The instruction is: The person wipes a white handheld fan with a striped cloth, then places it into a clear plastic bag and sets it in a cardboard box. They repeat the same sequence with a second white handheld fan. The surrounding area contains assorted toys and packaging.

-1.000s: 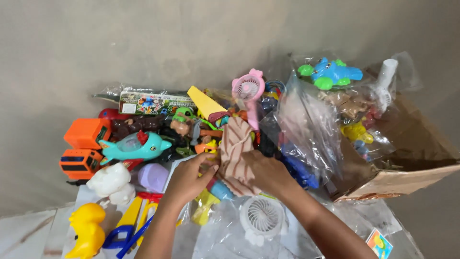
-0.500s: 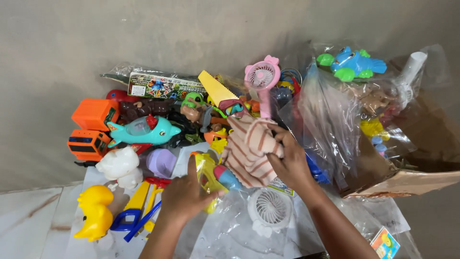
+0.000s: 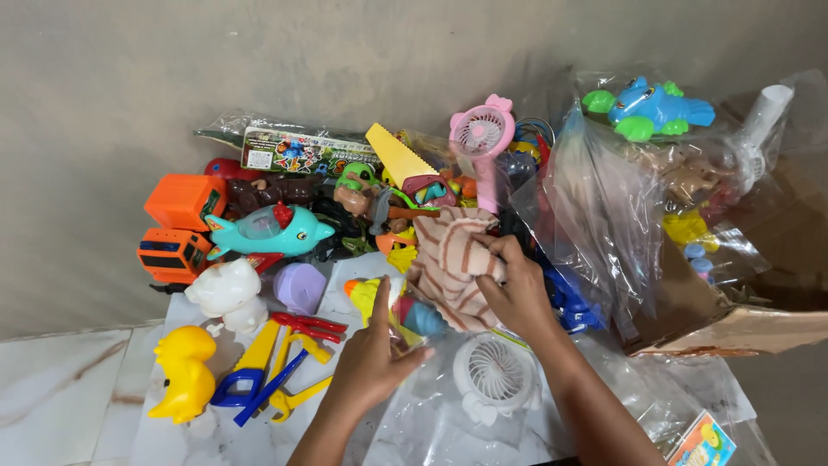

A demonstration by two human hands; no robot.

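Right hand (image 3: 517, 289) is gripping the soft beige-and-brown striped cloth (image 3: 453, 263) at its right edge, mid-pile. Cloth looks light, limp, non-slip; prob. best taken by a bunched fold. Left hand (image 3: 375, 354) is resting flat, fingers extended, on the clear-bagged yellow plastic toy (image 3: 388, 302). Adj.: white mini fan (image 3: 496, 375), pink handheld fan (image 3: 485, 142), teal dolphin toy (image 3: 267, 229); clear plastic bags (image 3: 595, 207) are crowding the right side.

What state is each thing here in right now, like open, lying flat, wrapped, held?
Left hand: pressing on a bagged yellow toy.
Right hand: gripping the striped cloth, which is crumpled.
White fan: lying flat inside clear plastic.
Pink fan: propped on the pile, unwrapped.
Cardboard box: open, tipped on its side.
Teal dolphin toy: lying on its side.
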